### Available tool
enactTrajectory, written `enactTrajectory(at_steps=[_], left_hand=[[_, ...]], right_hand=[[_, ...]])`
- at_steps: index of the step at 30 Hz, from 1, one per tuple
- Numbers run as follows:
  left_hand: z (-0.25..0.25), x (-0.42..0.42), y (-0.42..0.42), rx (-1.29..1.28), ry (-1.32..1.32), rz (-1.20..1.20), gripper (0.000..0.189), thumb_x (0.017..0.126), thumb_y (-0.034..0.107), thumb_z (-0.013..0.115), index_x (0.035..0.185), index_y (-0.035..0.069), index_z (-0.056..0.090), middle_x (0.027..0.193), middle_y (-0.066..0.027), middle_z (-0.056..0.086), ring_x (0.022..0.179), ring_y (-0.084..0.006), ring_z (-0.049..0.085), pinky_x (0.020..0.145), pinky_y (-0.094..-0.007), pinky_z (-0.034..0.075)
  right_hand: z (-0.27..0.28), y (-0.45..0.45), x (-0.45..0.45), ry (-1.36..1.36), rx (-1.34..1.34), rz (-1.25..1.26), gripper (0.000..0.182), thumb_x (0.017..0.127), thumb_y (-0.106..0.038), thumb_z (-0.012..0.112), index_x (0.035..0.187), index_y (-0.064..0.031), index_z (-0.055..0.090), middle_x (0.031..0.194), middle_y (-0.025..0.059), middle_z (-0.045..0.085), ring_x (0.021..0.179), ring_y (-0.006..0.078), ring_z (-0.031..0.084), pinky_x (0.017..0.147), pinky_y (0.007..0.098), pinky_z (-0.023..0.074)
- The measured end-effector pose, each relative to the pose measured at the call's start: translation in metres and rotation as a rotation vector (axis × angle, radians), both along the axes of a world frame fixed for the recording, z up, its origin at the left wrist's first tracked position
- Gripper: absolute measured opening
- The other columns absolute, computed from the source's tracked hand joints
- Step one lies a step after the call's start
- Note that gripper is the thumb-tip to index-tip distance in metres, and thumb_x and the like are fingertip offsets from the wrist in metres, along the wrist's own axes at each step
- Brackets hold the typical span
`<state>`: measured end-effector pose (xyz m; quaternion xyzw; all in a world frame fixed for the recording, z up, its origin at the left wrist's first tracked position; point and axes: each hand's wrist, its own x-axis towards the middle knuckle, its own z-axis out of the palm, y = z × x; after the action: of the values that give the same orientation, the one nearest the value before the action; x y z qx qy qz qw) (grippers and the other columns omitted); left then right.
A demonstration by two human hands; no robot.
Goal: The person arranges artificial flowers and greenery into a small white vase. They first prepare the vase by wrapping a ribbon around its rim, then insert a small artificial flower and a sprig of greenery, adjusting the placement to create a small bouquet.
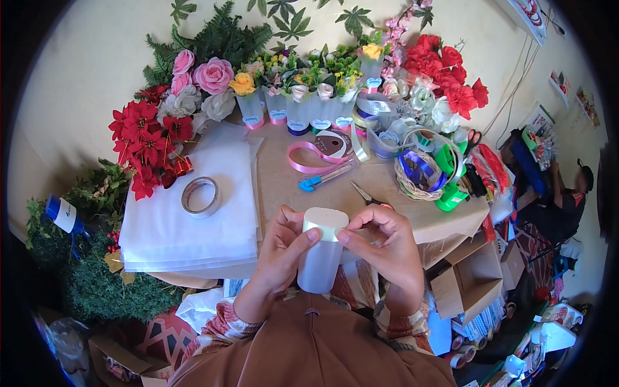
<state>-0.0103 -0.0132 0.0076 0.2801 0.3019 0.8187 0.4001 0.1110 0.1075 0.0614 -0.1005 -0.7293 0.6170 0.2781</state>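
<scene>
Both hands hold a translucent plastic sleeve rolled into a cylinder (pixel 319 266), with a white, flat-topped end facing up. A pale cream-green satin ribbon (pixel 330 233) circles it just below that end. My left hand (pixel 287 246) grips its left side, thumb pressed on the ribbon. My right hand (pixel 382 242) pinches the ribbon at the right side between thumb and finger. Beyond the hands lie scissors (pixel 368 196), partly hidden by my right hand, a blue utility knife (pixel 314 182), a pink ribbon loop (pixel 302 162) and a ribbon spool (pixel 333 141).
Clear sheets (pixel 188 242) with a tape roll (pixel 200 197) cover the table's left. Wrapped artificial flowers (pixel 300 109) stand along the back. A wicker basket (pixel 416 181) and green tape dispenser (pixel 449 193) are at right. An open cardboard box (pixel 469 285) sits below; a person (pixel 570 203) is far right.
</scene>
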Motion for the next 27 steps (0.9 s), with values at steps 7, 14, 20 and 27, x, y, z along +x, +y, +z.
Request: enactTrajectory(at_steps=[7, 14, 20, 27], left_hand=[[-0.0058, -0.0053, -0.0008, 0.005, -0.108, -0.081, 0.022, 0.087, 0.011, 0.060, 0.100, 0.007, 0.042, 0.100, -0.0091, 0.059, 0.090, -0.0134, 0.059, 0.078, -0.0289, 0.048], [-0.0039, -0.0076, -0.0013, -0.009, -0.162, -0.153, 0.023, 0.086, 0.016, 0.063, 0.097, 0.009, 0.043, 0.098, -0.0053, 0.059, 0.088, -0.0117, 0.058, 0.076, -0.0278, 0.048], [-0.0018, -0.0083, -0.0015, 0.009, -0.189, -0.206, 0.022, 0.087, 0.017, 0.062, 0.095, 0.010, 0.042, 0.097, -0.0041, 0.057, 0.087, -0.0114, 0.057, 0.075, -0.0273, 0.049], [0.0025, -0.0077, -0.0003, 0.066, -0.246, -0.299, 0.019, 0.090, 0.019, 0.058, 0.098, 0.010, 0.043, 0.098, -0.0050, 0.057, 0.092, -0.0123, 0.057, 0.077, -0.0280, 0.050]], right_hand=[[-0.0005, 0.0022, 0.0006, 0.043, -0.110, 0.069, 0.007, 0.081, -0.002, 0.067, 0.083, 0.0000, 0.060, 0.081, 0.0008, 0.060, 0.078, 0.0050, 0.054, 0.071, 0.0205, 0.0441], [-0.0012, 0.0050, 0.0013, 0.044, -0.137, 0.087, 0.008, 0.081, -0.003, 0.067, 0.084, 0.0005, 0.060, 0.082, 0.0017, 0.061, 0.077, 0.0054, 0.055, 0.070, 0.0206, 0.0445], [0.0010, 0.0038, 0.0018, 0.027, -0.157, 0.089, 0.009, 0.081, -0.004, 0.068, 0.083, 0.0004, 0.060, 0.082, 0.0016, 0.061, 0.077, 0.0055, 0.055, 0.070, 0.0206, 0.0444], [-0.0023, 0.0047, 0.0008, 0.050, -0.090, 0.062, 0.013, 0.079, -0.005, 0.070, 0.082, 0.0001, 0.058, 0.081, 0.0011, 0.059, 0.078, 0.0067, 0.053, 0.071, 0.0218, 0.0432]])
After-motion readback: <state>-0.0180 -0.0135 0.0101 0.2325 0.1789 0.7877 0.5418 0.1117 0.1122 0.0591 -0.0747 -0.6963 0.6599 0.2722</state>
